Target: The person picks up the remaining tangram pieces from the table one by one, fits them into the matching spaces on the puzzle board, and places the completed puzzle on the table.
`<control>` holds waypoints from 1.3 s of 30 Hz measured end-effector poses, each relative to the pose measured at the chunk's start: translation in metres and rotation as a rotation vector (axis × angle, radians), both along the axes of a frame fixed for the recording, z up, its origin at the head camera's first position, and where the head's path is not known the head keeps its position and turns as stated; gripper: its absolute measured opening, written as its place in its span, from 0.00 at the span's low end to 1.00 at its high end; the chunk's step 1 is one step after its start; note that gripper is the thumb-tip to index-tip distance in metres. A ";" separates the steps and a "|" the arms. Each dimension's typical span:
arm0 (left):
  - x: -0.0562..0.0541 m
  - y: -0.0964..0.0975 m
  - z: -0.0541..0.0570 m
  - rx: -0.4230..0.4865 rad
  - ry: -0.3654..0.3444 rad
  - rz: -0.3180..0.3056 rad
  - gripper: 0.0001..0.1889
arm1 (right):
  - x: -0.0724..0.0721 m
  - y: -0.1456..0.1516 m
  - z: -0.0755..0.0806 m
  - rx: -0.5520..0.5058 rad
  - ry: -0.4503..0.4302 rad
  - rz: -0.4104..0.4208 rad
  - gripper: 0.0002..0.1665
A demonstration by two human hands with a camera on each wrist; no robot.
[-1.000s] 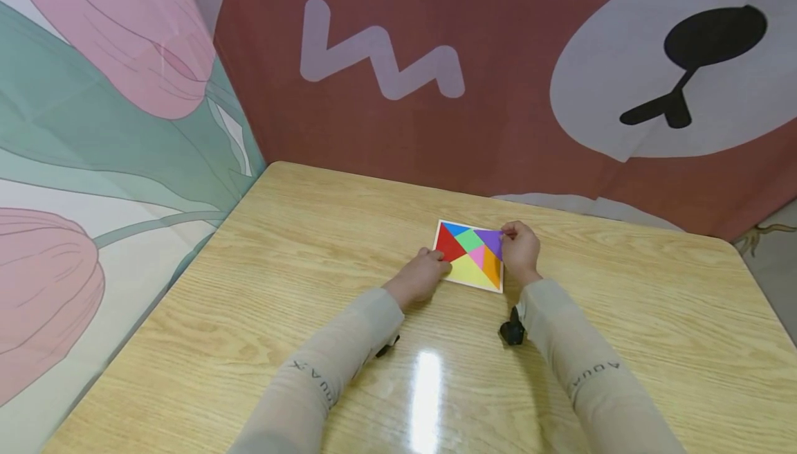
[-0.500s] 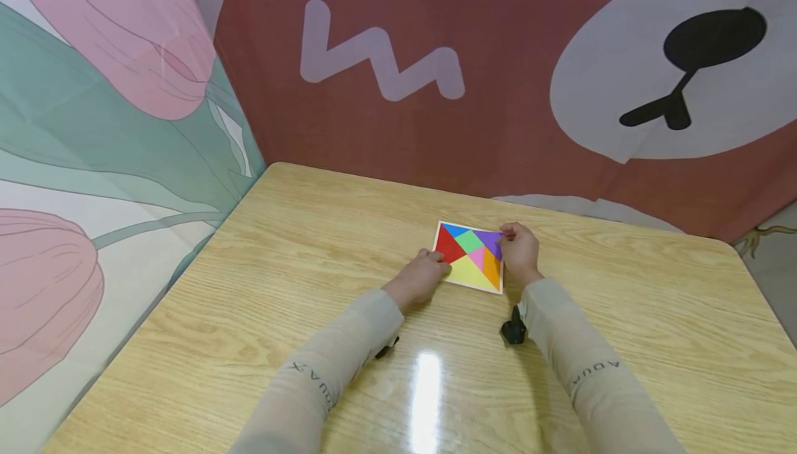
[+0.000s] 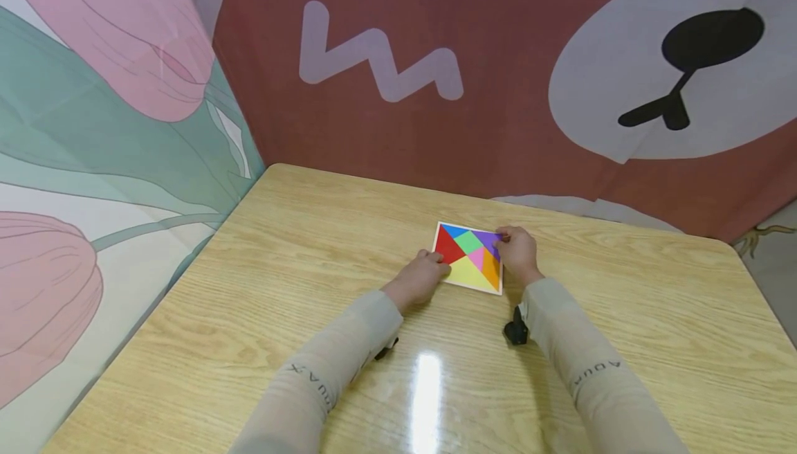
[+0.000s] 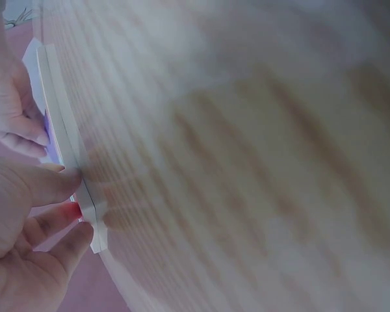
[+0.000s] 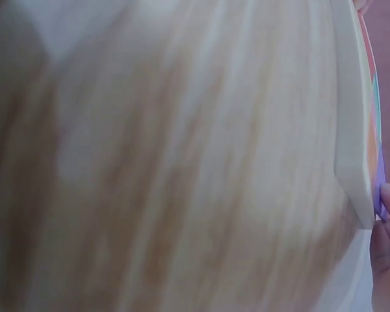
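A square tangram board [image 3: 468,288] with a white rim lies on the table, filled with coloured pieces. My left hand [image 3: 418,278] grips its near left corner, thumb at the near edge and fingers by the red triangle [image 3: 447,245]. At the far right corner my right hand [image 3: 519,253] pinches the tip of the purple triangle [image 3: 488,239]. In the right wrist view, thumb and fingertips meet on the purple piece [image 5: 379,170] just at the board's corner. Blue, green, pink, orange and yellow pieces fill the other parts of the board.
The wood-grain table [image 3: 280,246] stretches around the board on all sides. A printed cloth [image 3: 486,129] hangs along its far edge, and another with flowers [image 3: 143,163] on the left. A black wrist camera [image 3: 516,327] sits below the right sleeve.
My right hand has shifted slightly left and covers more of the purple triangle. My left hand and the board keep their places.
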State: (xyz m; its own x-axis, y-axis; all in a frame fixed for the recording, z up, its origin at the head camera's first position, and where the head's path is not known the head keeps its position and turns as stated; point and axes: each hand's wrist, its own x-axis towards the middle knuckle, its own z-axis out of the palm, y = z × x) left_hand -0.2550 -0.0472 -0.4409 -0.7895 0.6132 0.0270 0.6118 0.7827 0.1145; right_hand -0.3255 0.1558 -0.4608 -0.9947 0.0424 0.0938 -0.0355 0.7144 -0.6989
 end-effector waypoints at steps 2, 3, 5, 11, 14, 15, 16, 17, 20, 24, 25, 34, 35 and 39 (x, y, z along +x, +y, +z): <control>0.000 0.001 0.001 -0.001 -0.003 0.000 0.10 | 0.001 0.001 0.001 0.019 -0.010 0.009 0.16; 0.001 0.001 0.001 -0.001 -0.006 0.000 0.10 | 0.001 0.001 0.001 0.034 -0.014 0.018 0.16; 0.001 0.001 0.001 -0.004 -0.010 0.001 0.10 | 0.002 0.000 0.002 0.059 -0.019 0.038 0.17; 0.001 0.002 0.002 -0.004 -0.017 0.000 0.11 | 0.004 -0.002 0.002 0.113 -0.020 0.062 0.17; 0.001 0.002 0.002 -0.004 -0.018 -0.002 0.11 | 0.005 -0.003 0.001 0.119 -0.023 0.055 0.16; 0.001 0.002 0.002 -0.004 -0.020 -0.001 0.11 | 0.006 -0.004 0.001 0.122 -0.026 0.052 0.16; 0.001 0.002 0.002 -0.006 -0.021 -0.001 0.11 | 0.007 -0.004 0.001 0.129 -0.028 0.048 0.15; 0.000 0.002 0.002 -0.007 -0.020 -0.001 0.11 | 0.007 -0.005 0.001 0.130 -0.029 0.043 0.15; 0.000 0.002 0.002 -0.005 -0.022 0.003 0.10 | 0.009 -0.006 0.001 0.147 -0.008 0.039 0.14; 0.000 0.002 0.001 -0.001 -0.020 -0.001 0.10 | 0.010 -0.006 0.001 0.163 0.015 0.048 0.13; 0.001 0.002 0.001 0.000 -0.023 0.001 0.10 | 0.010 -0.006 0.000 0.167 0.021 0.053 0.13; 0.003 0.003 0.002 0.012 -0.038 0.008 0.10 | 0.014 -0.003 0.001 0.177 -0.002 0.072 0.15; 0.003 0.003 0.003 0.012 -0.036 0.008 0.10 | 0.014 -0.003 0.001 0.173 -0.005 0.075 0.15; 0.003 0.001 0.004 0.017 -0.035 0.012 0.10 | 0.014 -0.003 0.004 0.156 -0.012 0.092 0.15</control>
